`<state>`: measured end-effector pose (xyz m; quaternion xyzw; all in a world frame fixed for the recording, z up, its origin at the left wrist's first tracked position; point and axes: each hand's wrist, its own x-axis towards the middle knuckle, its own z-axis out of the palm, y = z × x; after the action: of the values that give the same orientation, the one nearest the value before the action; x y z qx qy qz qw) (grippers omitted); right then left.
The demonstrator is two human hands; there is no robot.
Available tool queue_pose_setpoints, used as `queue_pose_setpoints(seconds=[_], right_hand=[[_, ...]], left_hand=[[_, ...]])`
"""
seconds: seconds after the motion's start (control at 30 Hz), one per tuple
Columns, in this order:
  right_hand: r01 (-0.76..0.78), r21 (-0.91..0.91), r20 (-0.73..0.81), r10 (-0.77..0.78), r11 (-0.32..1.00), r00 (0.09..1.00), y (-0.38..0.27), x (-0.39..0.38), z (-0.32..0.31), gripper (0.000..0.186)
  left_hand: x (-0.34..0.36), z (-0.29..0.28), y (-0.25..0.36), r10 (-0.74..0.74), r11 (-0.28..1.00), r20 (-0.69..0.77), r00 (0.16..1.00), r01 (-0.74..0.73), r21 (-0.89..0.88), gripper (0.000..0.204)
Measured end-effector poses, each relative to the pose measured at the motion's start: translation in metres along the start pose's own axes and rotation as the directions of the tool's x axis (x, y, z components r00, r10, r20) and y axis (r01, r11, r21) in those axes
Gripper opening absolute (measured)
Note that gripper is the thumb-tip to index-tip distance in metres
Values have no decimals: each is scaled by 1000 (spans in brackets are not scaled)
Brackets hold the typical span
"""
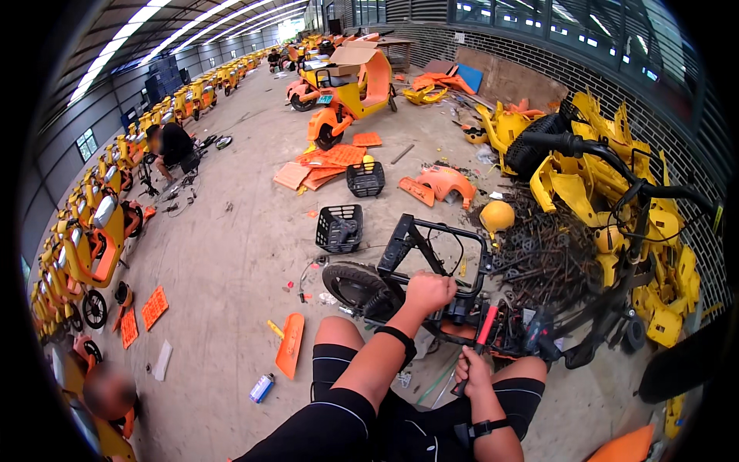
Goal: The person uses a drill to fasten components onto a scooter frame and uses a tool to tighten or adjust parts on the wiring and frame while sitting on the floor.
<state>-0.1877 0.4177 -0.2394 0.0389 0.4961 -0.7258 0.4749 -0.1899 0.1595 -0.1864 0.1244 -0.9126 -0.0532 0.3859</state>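
Note:
In front of me a stripped black scooter frame [406, 245] lies on the floor, its black-tyred wheel [354, 286] to the left. My left hand [431, 292] is closed in a fist at the frame, near its lower bar; what lies inside the fingers is hidden. My right hand [473, 370] grips the black end of a long-handled tool with a red shaft [486, 326], tilted up toward the frame's right part. The tool's far end is hard to make out. Beside it are wires and small parts on the frame.
A pile of dark metal parts [550, 250] and yellow body panels [581, 181] lies at right. Black crates [339, 229], orange panels [290, 346] and a spray can [262, 388] are on the floor. A person sits [178, 146] at left; another's head shows lower left. Scooters line the left side.

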Motion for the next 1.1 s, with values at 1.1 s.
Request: queue_pose_setpoints(seconds=[1.1], right_hand=[[-95,50,268,78,994,960,8,30,28,18]], left_hand=[[-1,6,1,-12,999,86,996,7,53,42]])
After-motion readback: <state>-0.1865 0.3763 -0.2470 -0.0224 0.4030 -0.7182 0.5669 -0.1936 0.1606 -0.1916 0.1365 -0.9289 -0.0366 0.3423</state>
